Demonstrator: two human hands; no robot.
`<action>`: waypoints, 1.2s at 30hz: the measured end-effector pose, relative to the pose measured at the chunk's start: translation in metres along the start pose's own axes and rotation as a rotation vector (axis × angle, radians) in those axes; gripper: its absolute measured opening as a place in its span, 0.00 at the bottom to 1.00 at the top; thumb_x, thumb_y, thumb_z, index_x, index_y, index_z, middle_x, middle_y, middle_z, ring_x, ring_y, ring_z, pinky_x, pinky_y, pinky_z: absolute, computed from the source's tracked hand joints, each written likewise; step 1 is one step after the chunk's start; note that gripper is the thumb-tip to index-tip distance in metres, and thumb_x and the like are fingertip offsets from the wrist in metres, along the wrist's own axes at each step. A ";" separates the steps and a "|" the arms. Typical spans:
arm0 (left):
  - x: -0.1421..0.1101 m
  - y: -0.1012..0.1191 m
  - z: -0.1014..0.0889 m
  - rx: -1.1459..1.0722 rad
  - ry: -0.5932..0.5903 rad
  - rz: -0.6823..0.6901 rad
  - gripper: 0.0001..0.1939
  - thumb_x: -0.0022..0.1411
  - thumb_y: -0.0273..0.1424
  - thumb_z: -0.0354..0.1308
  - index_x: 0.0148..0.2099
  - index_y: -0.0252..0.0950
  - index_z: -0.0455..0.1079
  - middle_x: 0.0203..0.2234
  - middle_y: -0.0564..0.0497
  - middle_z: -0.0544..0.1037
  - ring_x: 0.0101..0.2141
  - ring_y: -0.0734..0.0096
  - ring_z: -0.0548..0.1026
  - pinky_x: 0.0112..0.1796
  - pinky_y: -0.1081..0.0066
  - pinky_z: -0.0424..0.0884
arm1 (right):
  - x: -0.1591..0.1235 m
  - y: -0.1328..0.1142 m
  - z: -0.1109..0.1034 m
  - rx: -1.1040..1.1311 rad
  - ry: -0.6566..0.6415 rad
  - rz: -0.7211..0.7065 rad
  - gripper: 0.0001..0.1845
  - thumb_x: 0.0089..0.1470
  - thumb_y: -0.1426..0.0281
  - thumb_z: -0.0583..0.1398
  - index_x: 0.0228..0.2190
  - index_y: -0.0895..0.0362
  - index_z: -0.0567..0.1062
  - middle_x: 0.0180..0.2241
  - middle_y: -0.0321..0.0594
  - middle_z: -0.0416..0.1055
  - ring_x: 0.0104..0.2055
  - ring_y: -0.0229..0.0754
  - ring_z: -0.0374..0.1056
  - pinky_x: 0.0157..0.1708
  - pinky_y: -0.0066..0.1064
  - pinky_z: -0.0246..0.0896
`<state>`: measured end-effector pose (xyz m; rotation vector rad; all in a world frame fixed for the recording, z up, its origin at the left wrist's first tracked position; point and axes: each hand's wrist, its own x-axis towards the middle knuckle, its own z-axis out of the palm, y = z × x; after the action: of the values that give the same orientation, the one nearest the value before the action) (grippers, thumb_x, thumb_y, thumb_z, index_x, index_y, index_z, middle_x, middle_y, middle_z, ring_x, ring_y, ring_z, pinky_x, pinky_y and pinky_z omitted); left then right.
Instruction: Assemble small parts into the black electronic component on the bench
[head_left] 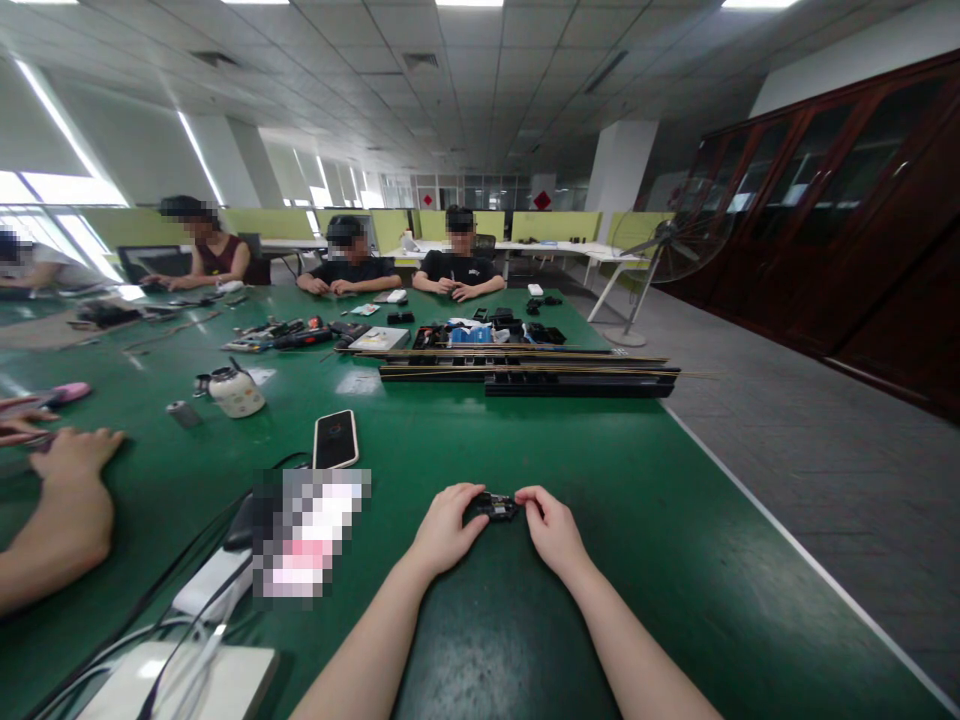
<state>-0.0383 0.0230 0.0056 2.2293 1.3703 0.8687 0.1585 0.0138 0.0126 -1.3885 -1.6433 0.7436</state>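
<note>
A small black device with exposed inner parts point(499, 507) is between my hands, just over the green table point(637, 520). My left hand point(450, 527) grips its left end, thumb on the near side and fingers on the far side. At the right end, my right hand point(551, 525) has its thumb and forefinger pinched together against the edge. Whether a tiny part sits in that pinch is too small to make out.
Left of my arms lie a phone point(336, 440), a white power strip point(214, 580) and cables. Black rails with long thin rods point(577, 383) lie across the table. A jug point(236, 390) stands at left. A co-worker's arm point(64, 500) reaches in; other people sit opposite.
</note>
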 end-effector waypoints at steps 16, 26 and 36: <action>0.001 0.004 -0.003 -0.011 -0.023 -0.014 0.21 0.52 0.29 0.60 0.50 0.40 0.66 0.42 0.48 0.73 0.44 0.60 0.70 0.46 0.61 0.65 | 0.000 0.000 -0.001 0.012 0.022 -0.007 0.12 0.52 0.69 0.50 0.31 0.53 0.73 0.32 0.38 0.76 0.37 0.43 0.71 0.40 0.35 0.65; 0.000 0.003 -0.002 -0.008 -0.023 -0.007 0.22 0.54 0.27 0.57 0.53 0.39 0.64 0.46 0.46 0.71 0.47 0.60 0.67 0.49 0.60 0.63 | 0.000 0.002 0.000 0.009 0.016 -0.018 0.12 0.52 0.69 0.50 0.32 0.53 0.73 0.33 0.39 0.75 0.38 0.43 0.71 0.40 0.36 0.64; 0.001 0.000 -0.001 -0.020 -0.033 0.003 0.23 0.53 0.27 0.58 0.53 0.41 0.64 0.46 0.47 0.71 0.47 0.59 0.68 0.49 0.59 0.63 | 0.000 0.001 0.001 -0.003 -0.005 -0.086 0.12 0.51 0.70 0.53 0.36 0.53 0.74 0.38 0.40 0.73 0.42 0.43 0.68 0.45 0.37 0.63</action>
<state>-0.0381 0.0236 0.0065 2.2212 1.3376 0.8388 0.1587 0.0141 0.0111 -1.3106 -1.6979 0.6957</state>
